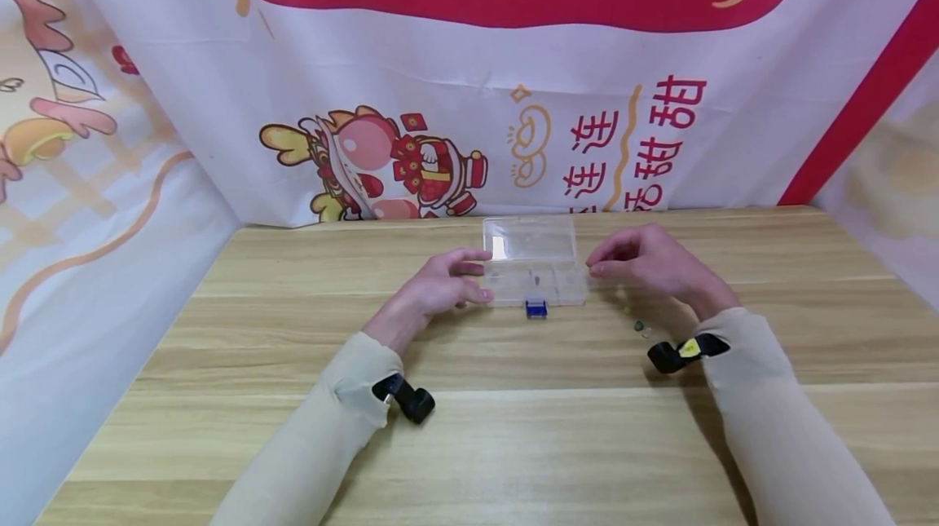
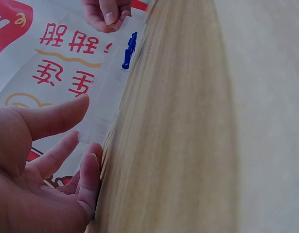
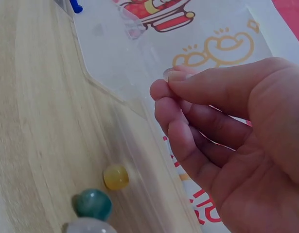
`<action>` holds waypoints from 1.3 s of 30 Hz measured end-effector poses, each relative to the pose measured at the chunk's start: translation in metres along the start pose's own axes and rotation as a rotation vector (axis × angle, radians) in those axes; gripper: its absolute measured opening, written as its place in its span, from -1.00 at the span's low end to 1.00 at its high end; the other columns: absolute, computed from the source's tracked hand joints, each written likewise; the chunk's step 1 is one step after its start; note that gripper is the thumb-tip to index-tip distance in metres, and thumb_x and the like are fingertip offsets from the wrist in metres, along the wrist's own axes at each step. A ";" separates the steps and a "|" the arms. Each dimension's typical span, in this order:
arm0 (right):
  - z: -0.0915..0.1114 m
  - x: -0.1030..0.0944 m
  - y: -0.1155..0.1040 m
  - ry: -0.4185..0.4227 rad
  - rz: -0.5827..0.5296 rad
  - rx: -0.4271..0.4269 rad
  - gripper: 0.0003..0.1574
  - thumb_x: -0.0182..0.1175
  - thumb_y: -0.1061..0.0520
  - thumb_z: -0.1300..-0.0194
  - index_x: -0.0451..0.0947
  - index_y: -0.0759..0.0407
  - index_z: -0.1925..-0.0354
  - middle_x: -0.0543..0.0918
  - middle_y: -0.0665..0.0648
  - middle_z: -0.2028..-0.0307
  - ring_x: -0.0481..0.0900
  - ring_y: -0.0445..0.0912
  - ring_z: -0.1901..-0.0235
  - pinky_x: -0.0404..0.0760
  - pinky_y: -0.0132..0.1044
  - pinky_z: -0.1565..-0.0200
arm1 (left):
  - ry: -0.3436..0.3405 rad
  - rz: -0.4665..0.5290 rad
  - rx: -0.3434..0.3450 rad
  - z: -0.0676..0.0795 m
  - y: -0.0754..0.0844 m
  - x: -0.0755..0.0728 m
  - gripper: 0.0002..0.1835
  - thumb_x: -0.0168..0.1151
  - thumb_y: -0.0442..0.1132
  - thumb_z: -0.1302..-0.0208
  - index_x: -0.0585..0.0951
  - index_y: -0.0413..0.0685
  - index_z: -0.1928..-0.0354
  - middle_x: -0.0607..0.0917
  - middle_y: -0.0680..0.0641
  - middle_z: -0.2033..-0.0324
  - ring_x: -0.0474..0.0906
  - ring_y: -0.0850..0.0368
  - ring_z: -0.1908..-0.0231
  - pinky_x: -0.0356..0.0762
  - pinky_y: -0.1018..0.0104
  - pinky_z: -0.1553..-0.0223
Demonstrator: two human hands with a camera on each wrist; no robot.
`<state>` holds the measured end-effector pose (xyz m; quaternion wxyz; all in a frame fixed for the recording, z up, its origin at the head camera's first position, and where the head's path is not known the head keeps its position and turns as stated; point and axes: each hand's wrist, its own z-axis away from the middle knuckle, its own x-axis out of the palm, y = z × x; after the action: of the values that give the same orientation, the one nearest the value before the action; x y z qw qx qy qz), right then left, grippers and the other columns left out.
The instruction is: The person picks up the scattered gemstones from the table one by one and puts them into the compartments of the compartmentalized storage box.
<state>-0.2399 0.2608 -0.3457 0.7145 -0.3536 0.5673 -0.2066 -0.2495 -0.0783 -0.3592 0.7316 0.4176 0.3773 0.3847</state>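
Table point(image 1: 513, 436): pale wood, grain running crosswise.
Cloth point(image 1: 469, 61): white, printed red and orange, hung behind the table and along its sides.
Box point(image 1: 501, 292): clear, lid tipped back, near the table's far edge; blue latch point(image 1: 536, 310) in front.
Left hand point(image 1: 438, 285): fingers spread, touching the box's left end.
Right hand point(image 1: 656, 261): pinching a clear bead point(image 3: 167, 74).
Loose beads point(image 3: 93, 204): yellow, green, whitish, on the table.

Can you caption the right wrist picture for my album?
A right hand pinches a tiny clear piece near a clear plastic box, with a yellow bead, teal bead and whitish bead nearby.
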 end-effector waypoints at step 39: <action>-0.002 0.019 -0.022 0.010 0.123 -0.005 -0.85 0.32 0.11 -0.47 0.80 0.04 0.08 0.78 0.11 0.11 0.62 0.00 0.12 0.61 -0.19 0.09 | 0.015 0.003 -0.005 -0.001 0.000 0.001 -0.28 0.47 -0.35 -0.28 0.53 0.29 -0.44 0.55 -0.03 -0.39 0.52 -0.03 -0.17 0.53 0.23 -0.03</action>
<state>-0.2339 0.2323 -0.3420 0.7221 -0.3187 0.5920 -0.1628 -0.2500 -0.0769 -0.3602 0.7292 0.4133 0.3814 0.3899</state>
